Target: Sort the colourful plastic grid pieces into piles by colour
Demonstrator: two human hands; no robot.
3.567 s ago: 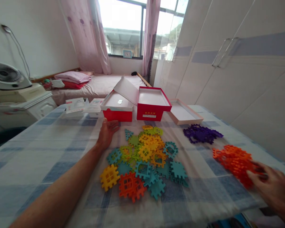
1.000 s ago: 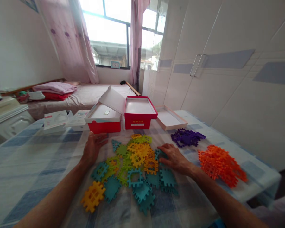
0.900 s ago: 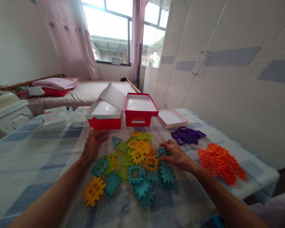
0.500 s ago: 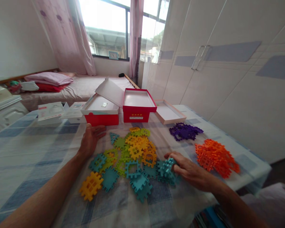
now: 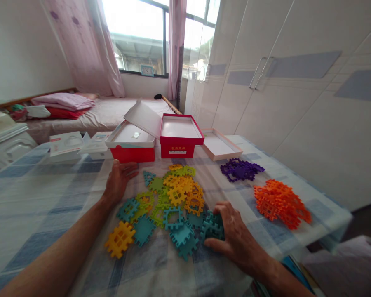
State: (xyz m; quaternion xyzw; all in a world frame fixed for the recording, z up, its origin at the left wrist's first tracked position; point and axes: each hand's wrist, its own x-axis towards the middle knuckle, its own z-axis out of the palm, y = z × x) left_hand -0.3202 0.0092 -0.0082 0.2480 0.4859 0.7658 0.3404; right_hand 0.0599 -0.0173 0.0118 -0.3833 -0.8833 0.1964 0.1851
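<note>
My right hand [image 5: 230,231] is curled around some teal interlocking building pieces [image 5: 212,226], thumb in front and fingers behind. The hand covers part of them, and they are low over the table. My left hand [image 5: 119,179] rests on the cloth with fingers stretched out, holding nothing. Between the hands lies a loose heap of yellow pieces [image 5: 177,194] and lime-green pieces [image 5: 163,199]. Other teal pieces [image 5: 181,234] are spread along its near side. One yellow window-shaped piece [image 5: 120,239] lies apart at the near left.
At the right are a purple pile [image 5: 239,170] and an orange pile [image 5: 280,202]. Behind stand a red-and-white box [image 5: 132,154], a crimson box [image 5: 177,151], a shallow pink tray [image 5: 231,152] and white boxes [image 5: 66,150]. A checked cloth [image 5: 49,198] covers the table.
My right hand has come down and slightly toward me, its thumb now on the near side of the teal pieces. The teal piece it held raised is lower. My left hand stays in place.
</note>
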